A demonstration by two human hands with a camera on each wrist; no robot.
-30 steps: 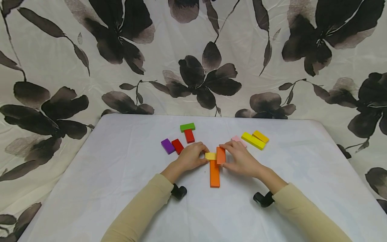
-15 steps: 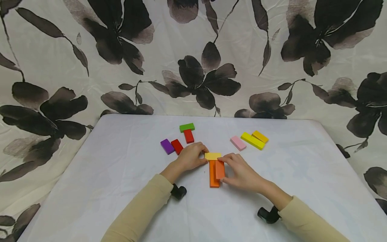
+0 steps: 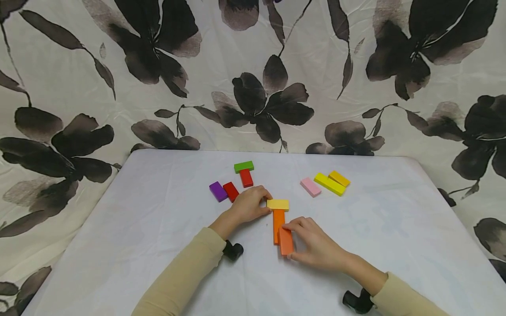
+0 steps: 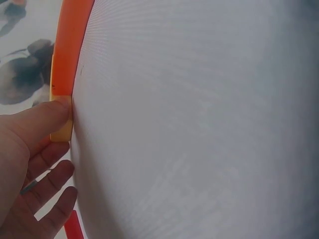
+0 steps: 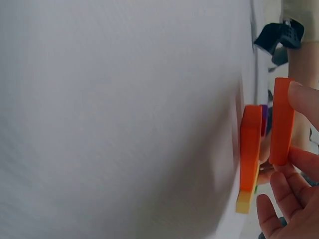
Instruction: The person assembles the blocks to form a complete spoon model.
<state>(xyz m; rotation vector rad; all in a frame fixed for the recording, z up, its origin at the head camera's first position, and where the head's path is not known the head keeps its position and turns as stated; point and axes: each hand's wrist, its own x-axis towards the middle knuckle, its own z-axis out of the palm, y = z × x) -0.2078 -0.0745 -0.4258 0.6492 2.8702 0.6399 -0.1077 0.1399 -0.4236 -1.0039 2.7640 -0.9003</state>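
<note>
My left hand (image 3: 250,204) pinches the left end of a pale yellow block (image 3: 278,205), thumb on its near side. From that block a long orange block (image 3: 276,224) runs toward me on the white table, the two forming a T. Between thumb and fingertips, my right hand (image 3: 316,245) holds a second orange block (image 3: 286,242) by its ends. The right wrist view shows this held block (image 5: 282,124) raised off the table, with a gap to the lower orange block (image 5: 249,147). From above it overlaps that block's near end.
Beyond my left hand lie a green block (image 3: 243,166), a red block (image 3: 246,178), another red block (image 3: 231,192) and a purple block (image 3: 218,192). A pink block (image 3: 310,187) and two yellow blocks, one long (image 3: 330,184), one shorter (image 3: 339,178), lie at the back right.
My right hand has drawn the held orange block toward me, from beside the pale yellow block to the near end of the long orange one. My left hand has stayed in place.
</note>
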